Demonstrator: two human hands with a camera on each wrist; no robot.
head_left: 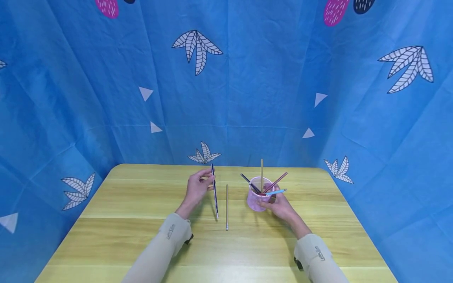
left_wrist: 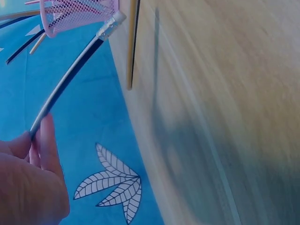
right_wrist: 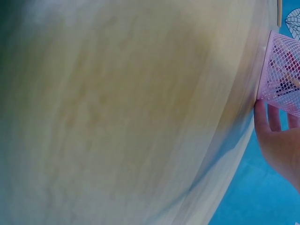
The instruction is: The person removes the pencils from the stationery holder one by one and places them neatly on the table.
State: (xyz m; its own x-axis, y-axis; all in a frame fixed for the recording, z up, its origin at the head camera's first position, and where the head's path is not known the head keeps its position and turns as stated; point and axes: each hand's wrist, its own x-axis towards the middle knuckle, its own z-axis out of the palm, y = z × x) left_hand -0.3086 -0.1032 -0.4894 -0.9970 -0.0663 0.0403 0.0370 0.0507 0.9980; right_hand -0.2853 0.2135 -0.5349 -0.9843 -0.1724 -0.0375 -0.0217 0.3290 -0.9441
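Fingers of my left hand (head_left: 198, 188) pinch a dark pencil (head_left: 214, 192) above the bench (head_left: 141, 196); my right hand (head_left: 283, 206) grips a pink mesh cup (head_left: 256, 201) of pencils. Likely I'm loading; next calls for carrying the dark pencil over the rim.

Booth: blue cloth (head_left: 269, 78), wooden table (head_left: 247, 251)

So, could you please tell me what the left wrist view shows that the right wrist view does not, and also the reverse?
Only the left wrist view shows the left hand and the dark pencil it pinches. Only the right wrist view shows the right hand, which holds the cup. Both show the cup, the table and the blue cloth with a leaf print.
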